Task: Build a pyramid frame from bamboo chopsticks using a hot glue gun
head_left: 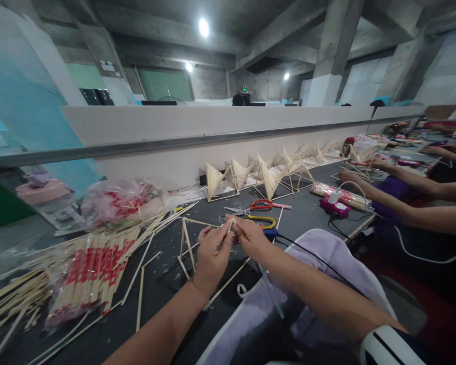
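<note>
My left hand point(213, 253) and my right hand point(252, 237) meet over the dark table, fingertips pinched together at one corner of a wooden stick frame point(186, 243). A small whitish bit shows between the fingers; the exact grip there is partly hidden by them. The frame's thin sticks run out to the left of my left hand and stand up from the table. Just beyond my right hand lie scissors with red handles point(261, 204) and a tool with a yellow looped handle point(265, 222). A blue object point(270, 233) with a black cable is beside my right wrist.
Finished-looking twisted stick structures point(268, 180) line the back wall. On the left are bagged sticks with red wrappers point(89, 274), loose sticks point(19, 294), a clear bag point(121, 197) and a pink-lidded bottle point(47, 197). Co-workers' arms point(399, 200) reach in at right, near a purple device point(335, 207).
</note>
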A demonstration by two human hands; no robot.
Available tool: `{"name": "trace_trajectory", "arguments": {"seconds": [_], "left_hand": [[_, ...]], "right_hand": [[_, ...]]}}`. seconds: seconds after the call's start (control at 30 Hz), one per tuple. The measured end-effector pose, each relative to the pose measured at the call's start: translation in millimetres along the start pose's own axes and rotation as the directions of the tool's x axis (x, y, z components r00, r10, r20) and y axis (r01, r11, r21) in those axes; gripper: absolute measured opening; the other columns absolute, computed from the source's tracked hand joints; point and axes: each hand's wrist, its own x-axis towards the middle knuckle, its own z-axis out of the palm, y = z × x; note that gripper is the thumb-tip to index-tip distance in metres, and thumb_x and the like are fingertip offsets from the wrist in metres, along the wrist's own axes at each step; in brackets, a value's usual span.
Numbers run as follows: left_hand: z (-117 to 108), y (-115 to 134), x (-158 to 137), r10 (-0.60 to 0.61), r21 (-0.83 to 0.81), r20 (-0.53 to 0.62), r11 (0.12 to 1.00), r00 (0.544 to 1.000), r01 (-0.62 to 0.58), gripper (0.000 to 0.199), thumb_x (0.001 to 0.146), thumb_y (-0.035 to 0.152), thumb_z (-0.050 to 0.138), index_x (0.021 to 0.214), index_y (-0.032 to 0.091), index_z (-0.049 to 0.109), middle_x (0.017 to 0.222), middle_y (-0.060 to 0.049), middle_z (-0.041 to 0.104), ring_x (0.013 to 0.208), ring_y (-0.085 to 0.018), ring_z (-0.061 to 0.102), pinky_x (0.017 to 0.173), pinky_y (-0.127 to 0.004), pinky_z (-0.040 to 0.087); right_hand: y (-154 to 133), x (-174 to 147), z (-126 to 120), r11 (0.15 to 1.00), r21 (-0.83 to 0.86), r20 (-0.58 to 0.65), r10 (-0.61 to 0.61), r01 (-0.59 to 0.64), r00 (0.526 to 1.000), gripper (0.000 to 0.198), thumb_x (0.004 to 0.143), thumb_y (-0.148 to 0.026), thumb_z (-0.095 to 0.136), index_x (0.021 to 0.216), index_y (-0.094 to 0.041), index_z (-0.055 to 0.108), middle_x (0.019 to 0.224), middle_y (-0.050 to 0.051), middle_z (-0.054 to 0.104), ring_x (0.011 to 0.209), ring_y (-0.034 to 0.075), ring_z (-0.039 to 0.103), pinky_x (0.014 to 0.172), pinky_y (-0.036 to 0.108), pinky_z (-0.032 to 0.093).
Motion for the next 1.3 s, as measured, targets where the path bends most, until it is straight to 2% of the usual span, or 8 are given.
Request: {"name": "trace_trajectory", "arguments": {"seconds": [0.67,1.0,1.3], "left_hand": [[-0.9,1.1,0.4,0.006,0.012,0.007,1.000,1.000,-0.006,0.033,0.083,0.023,0.050,0.115,0.024,0.054,0.101,-0.003,0.067,0.086,-0.014,0.061,0.094,-0.038,0.032],[-0.6,1.8,2.1,0.033,0.018,-0.029,0.999,0.999,-0.032,0.031,0.082,0.022,0.051,0.113,0.022,0.056,0.098,-0.003,0.068,0.082,-0.014,0.061,0.092,-0.039,0.033],[0.7,-0.4,1.2,0.041,0.011,-0.037,0.999,0.998,-0.041,0.033,0.082,0.020,0.052,0.114,0.023,0.055,0.100,-0.003,0.067,0.084,-0.014,0.061,0.093,-0.039,0.033]], "right_hand": [[-0.8,0.0,-1.4,1.000,-0.022,-0.015,-0.005,0.005,1.000,0.038,0.091,-0.031,0.032,0.123,-0.019,0.048,0.091,0.007,0.064,0.060,0.011,0.057,0.064,0.026,0.048],[0.9,-0.1,0.0,1.000,-0.008,-0.027,-0.017,0.017,0.999,0.038,0.091,-0.030,0.033,0.123,-0.018,0.049,0.092,0.008,0.063,0.065,0.012,0.058,0.063,0.024,0.048],[0.2,0.2,-1.2,0.999,-0.025,-0.022,-0.033,0.032,0.999,0.039,0.090,-0.026,0.034,0.126,-0.016,0.047,0.091,0.008,0.063,0.077,0.015,0.060,0.071,0.028,0.049]]}}
